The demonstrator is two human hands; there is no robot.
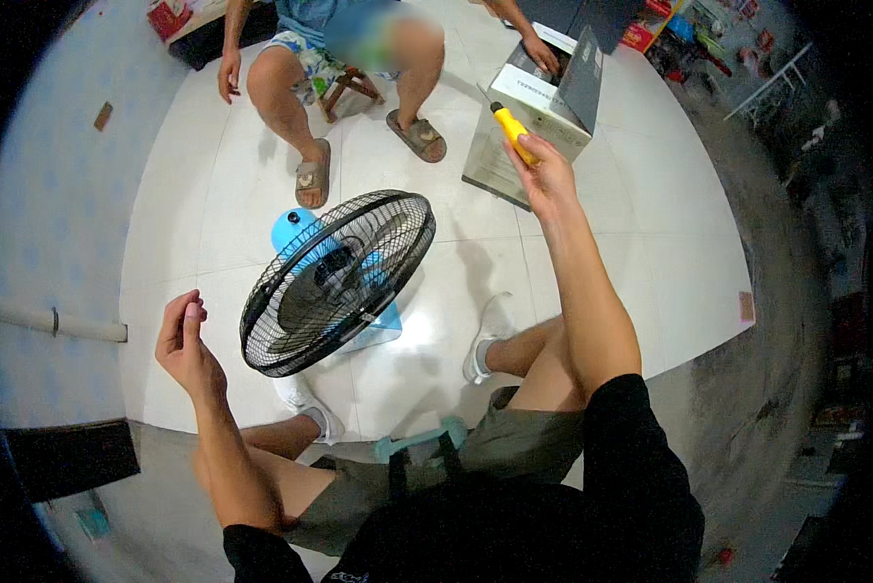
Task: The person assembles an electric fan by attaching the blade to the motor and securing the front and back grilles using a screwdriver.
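My right hand [548, 177] is closed round the yellow handle of a screwdriver [514, 131], held up in front of the box with its thin shaft pointing up and to the left. On the left, my left hand [189, 342] is raised with its fingers curled and pressed to the thumb. Whatever it pinches, if anything, is too small to make out. Between my hands an electric fan [334, 282] with a black wire cage and a blue body stands on the floor, its cage tilted. Neither hand touches the fan.
Across from me a person [344, 58] sits on a low wooden stool [349, 94], one hand inside an open cardboard box [514, 146]. My shoes flank the fan's near side. A pipe [67, 323] runs along the left wall, and clutter [718, 49] lies at the far right.
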